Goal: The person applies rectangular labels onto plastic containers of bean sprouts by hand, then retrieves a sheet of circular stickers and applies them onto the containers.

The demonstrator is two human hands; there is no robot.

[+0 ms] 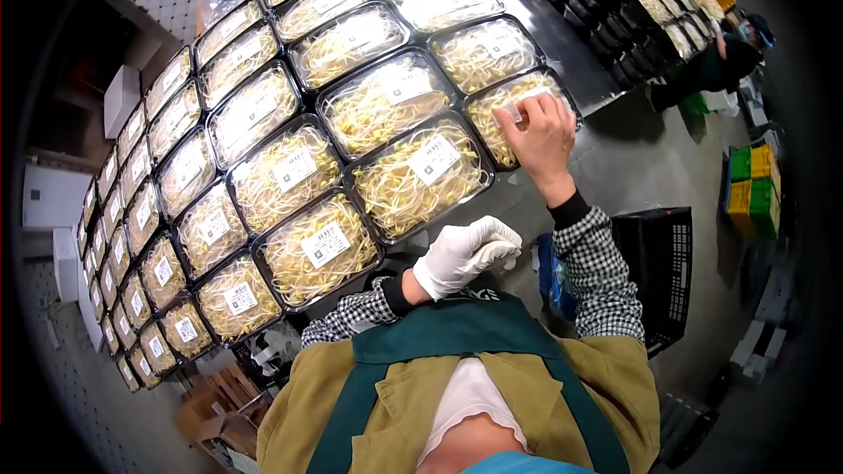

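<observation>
My bare right hand (pixel 542 136) is over the nearest tray at the right end of the rows, a black tray of bean sprouts (pixel 492 127) under clear film. Its thumb and fingers pinch a small white label (pixel 512 112) at the tray's top. My left hand (pixel 467 256), in a white glove, is held in front of my chest with its fingers curled together; whether anything is inside cannot be made out. Close beside it lies another labelled sprout tray (pixel 421 174). Many similar trays with white labels stand side by side on the table.
More stacked black trays (pixel 650 13) stand at the upper right, near a person in dark clothes (pixel 724 61). A black crate (pixel 654 272) is right of my right arm. Yellow and green crates (pixel 753 191) stand at the far right. Cardboard boxes (pixel 206 408) are at the lower left.
</observation>
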